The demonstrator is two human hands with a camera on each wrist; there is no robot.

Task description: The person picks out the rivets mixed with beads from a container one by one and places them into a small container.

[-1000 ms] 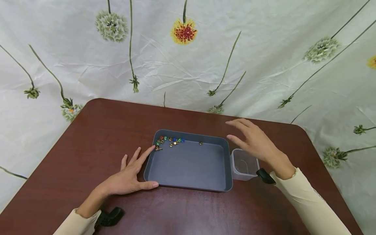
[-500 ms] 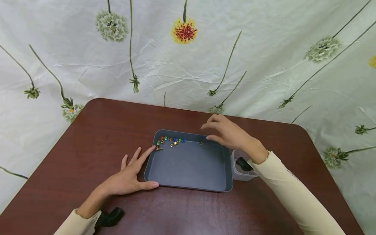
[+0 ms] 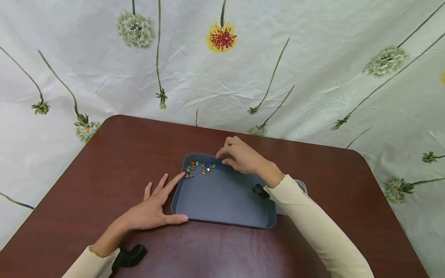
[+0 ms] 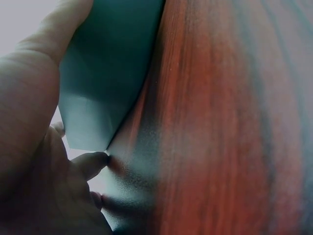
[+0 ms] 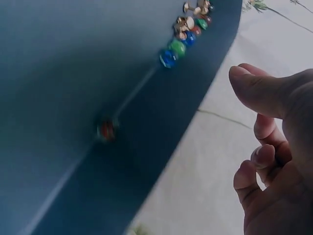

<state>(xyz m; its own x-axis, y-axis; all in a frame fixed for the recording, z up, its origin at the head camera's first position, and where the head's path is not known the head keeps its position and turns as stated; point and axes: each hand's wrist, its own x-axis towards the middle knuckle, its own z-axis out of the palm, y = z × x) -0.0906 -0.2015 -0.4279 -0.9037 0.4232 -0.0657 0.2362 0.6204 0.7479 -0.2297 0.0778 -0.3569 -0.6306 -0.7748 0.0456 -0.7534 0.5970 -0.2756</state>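
Observation:
A grey rectangular tray (image 3: 222,197) holds small coloured glass beads (image 3: 208,165) and little gold-toned metal pieces (image 3: 189,175) along its far left corner. My left hand (image 3: 149,213) is spread at the tray's left side, with index fingertip and thumb touching the rim. Over the far rim hovers my right hand (image 3: 242,157), thumb and index bent toward each other, nothing visible between them. In the right wrist view a blurred reddish-brown bead (image 5: 106,129) lies apart from the cluster, where a blue bead (image 5: 167,58) is closest to it. The right hand hides that single bead in the head view.
A clear plastic container (image 3: 301,187) stands against the tray's right side, mostly covered by the right forearm. The brown wooden table (image 3: 139,146) ends at a pale flowered cloth (image 3: 194,85) behind. A black wrist device (image 3: 130,256) is on the left wrist.
My right hand has moved left, from above the plastic container to the tray's far rim, and its fingers have bent closer to the thumb. The left hand stays in place.

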